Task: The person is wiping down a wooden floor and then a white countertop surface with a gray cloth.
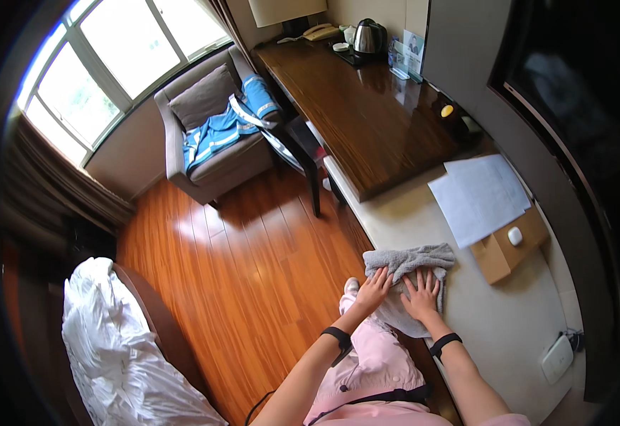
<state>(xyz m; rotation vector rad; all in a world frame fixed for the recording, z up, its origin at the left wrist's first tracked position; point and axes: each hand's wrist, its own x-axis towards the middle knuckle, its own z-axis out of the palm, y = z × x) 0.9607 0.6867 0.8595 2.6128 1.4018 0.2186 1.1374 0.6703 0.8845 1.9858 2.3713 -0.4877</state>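
Note:
A grey terry towel (408, 261) lies on the pale surface of a low cabinet (491, 314), partly bunched along its far side and hanging at the near left edge. My left hand (376, 290) rests on the towel's left part, fingers spread. Just to its right, my right hand (422, 294) lies on the towel with the fingers apart. Neither hand visibly grips the cloth. To the right, white paper sheets (480, 197) overlap a brown cardboard piece (507, 250), on which a small white case (514, 236) sits.
A wooden desktop (352, 117) holds an electric kettle (368, 37), a telephone (320, 32) and a lamp. A white device (557, 359) lies near right. An armchair (209, 128) bears blue-and-white cloth; a dark chair stands beside it. White bedding (113, 341) is at lower left.

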